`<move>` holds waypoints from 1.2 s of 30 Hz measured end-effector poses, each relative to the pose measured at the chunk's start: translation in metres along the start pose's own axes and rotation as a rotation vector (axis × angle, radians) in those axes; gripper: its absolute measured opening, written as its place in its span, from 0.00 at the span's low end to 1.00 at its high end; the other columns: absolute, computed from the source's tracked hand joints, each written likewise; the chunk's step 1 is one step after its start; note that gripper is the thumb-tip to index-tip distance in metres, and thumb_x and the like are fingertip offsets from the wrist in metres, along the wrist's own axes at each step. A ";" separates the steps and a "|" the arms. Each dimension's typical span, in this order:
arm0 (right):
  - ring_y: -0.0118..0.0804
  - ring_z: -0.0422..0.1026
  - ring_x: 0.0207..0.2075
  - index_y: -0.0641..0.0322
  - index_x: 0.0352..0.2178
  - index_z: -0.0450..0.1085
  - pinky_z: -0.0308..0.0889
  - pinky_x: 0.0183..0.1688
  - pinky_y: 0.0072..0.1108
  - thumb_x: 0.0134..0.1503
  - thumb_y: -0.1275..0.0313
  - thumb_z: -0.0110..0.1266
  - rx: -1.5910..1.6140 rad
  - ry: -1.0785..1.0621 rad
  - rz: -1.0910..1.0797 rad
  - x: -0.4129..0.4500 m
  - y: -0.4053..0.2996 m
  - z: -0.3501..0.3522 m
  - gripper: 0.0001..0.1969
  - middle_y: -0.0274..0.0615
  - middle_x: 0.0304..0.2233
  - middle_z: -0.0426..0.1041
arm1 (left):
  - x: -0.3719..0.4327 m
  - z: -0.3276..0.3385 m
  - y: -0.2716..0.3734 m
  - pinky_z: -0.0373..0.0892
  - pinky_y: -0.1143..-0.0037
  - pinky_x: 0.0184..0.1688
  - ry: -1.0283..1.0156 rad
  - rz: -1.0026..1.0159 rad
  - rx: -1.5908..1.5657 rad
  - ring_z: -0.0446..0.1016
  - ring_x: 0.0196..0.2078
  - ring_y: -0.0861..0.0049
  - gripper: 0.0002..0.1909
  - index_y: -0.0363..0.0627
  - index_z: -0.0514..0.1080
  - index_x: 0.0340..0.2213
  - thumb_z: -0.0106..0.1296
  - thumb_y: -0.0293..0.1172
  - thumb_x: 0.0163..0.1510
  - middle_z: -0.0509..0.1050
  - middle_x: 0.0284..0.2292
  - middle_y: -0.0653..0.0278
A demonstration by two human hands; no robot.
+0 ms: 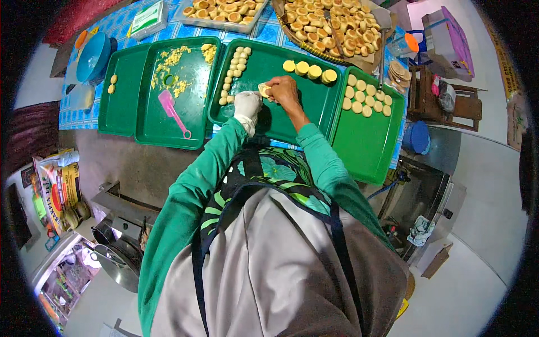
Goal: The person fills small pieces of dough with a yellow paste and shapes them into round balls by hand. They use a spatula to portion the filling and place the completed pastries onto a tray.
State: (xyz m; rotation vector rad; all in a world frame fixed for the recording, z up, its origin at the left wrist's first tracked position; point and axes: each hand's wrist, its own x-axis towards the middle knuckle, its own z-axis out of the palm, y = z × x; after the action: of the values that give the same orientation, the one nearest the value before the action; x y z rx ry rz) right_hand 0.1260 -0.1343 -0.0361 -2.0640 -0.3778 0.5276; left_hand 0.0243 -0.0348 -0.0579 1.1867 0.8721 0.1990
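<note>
Over the middle green tray (269, 54) my two hands meet. My right hand (285, 92) is bare and pinches a flattened, pale piece of dough (264, 89) between thumb and fingers. Against that piece rests my left hand (246, 106), in a white glove with its fingers curled; whether it also grips the dough is hidden. Small dough balls (238, 61) stand in rows along the tray's left side. Yellow filling discs (302, 68), some stacked, line its far right. Several shaped round pastries (360, 96) sit in rows in the right-hand green tray (366, 147).
Left of me, a green tray (168, 130) holds yellow crumbs (172, 59), a ring cutter (169, 79) and a pink spatula (172, 109). Two dough pieces (112, 84) lie in the far-left tray (120, 113). Baked pastries fill a woven tray (311, 48) and a plastic box (219, 26) behind.
</note>
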 end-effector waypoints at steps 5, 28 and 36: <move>0.40 0.77 0.23 0.62 0.28 0.79 0.73 0.28 0.28 0.39 0.78 0.60 -0.020 -0.080 0.008 0.004 -0.005 -0.002 0.10 0.48 0.23 0.78 | 0.014 -0.009 -0.011 0.66 0.75 0.20 -0.055 0.652 0.962 0.72 0.19 0.75 0.08 0.42 0.74 0.19 0.48 0.26 0.49 0.70 0.15 0.66; 0.24 0.71 0.20 0.64 0.34 0.78 0.62 0.19 0.16 0.49 0.71 0.59 0.547 0.024 0.035 -0.027 -0.038 -0.044 0.11 0.35 0.23 0.75 | -0.033 0.004 0.074 0.73 0.76 0.39 -0.394 -0.144 -0.553 0.77 0.34 0.74 0.13 0.33 0.72 0.41 0.54 0.27 0.55 0.77 0.35 0.60; 0.23 0.68 0.21 0.62 0.31 0.77 0.60 0.22 0.16 0.49 0.72 0.63 0.729 -0.091 0.195 -0.036 -0.042 -0.035 0.07 0.30 0.22 0.73 | -0.029 -0.004 0.077 0.73 0.78 0.38 -0.424 -0.063 -0.421 0.78 0.34 0.75 0.12 0.34 0.74 0.40 0.56 0.26 0.54 0.78 0.35 0.60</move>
State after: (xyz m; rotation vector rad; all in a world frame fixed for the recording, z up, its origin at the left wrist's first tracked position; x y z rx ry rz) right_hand 0.1107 -0.1550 0.0244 -1.3770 -0.0163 0.7477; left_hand 0.0246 -0.0174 0.0227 0.7657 0.4623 0.0691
